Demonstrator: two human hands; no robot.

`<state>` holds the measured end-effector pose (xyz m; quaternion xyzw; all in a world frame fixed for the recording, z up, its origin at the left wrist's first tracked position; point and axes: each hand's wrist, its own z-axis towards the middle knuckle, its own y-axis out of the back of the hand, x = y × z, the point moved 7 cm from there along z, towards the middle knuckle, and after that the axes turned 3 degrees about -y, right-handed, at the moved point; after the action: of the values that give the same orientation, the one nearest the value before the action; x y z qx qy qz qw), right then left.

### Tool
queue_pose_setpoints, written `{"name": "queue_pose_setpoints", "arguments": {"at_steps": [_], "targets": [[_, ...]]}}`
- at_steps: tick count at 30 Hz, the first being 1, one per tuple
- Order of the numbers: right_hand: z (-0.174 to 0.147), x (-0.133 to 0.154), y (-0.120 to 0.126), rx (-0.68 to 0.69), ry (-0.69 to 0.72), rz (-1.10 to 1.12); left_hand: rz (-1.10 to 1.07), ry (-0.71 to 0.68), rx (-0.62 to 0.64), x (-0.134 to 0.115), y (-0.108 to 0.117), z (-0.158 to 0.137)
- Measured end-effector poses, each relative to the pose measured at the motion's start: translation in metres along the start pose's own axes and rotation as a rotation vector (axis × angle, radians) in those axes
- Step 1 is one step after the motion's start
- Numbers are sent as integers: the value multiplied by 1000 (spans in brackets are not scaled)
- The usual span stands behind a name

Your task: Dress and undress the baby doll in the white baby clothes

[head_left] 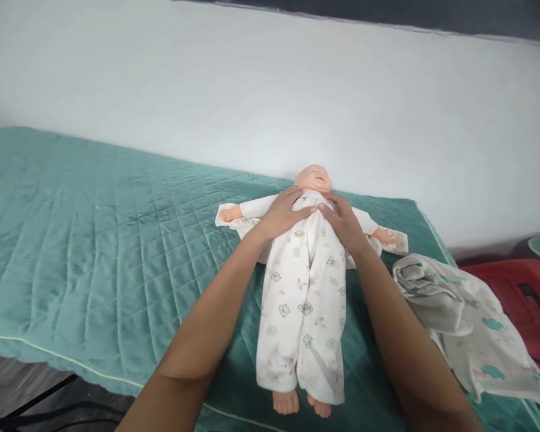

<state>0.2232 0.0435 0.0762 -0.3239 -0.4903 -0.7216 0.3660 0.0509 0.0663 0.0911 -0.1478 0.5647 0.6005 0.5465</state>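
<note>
A baby doll (314, 178) lies on its back with its head by the wall, arms spread and bare feet toward me. White pants (303, 288) with small animal prints cover its legs and reach up to its chest. My left hand (285, 213) rests on the doll's left-of-view chest side, at the top of the pants. My right hand (342, 221) lies on the opposite side. Both hands have fingers stretched out, with thumbs nearly meeting at the middle. Beneath the doll's arms, a light printed garment (400, 243) is spread, partly hidden by the body.
A green quilted cover (117, 240) lies under everything, against a white wall (252, 90). To the right, a crumpled white cloth (472, 327) with green cloud prints hangs toward the edge. Beyond it stands a red plastic object (517, 300). Dark floor shows at lower left.
</note>
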Motion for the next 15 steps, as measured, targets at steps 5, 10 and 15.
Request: {"name": "queue_pose_setpoints", "arguments": {"at_steps": [5,10,15], "targets": [[0,2,-3,49,36,-1,28,-73,-35,2,1,-10],[-10,24,2,11,161,-141,235,-241,-146,-10,-1,-18],[-35,51,9,-55,282,-53,538,-422,-224,-24,-7,-30]]}}
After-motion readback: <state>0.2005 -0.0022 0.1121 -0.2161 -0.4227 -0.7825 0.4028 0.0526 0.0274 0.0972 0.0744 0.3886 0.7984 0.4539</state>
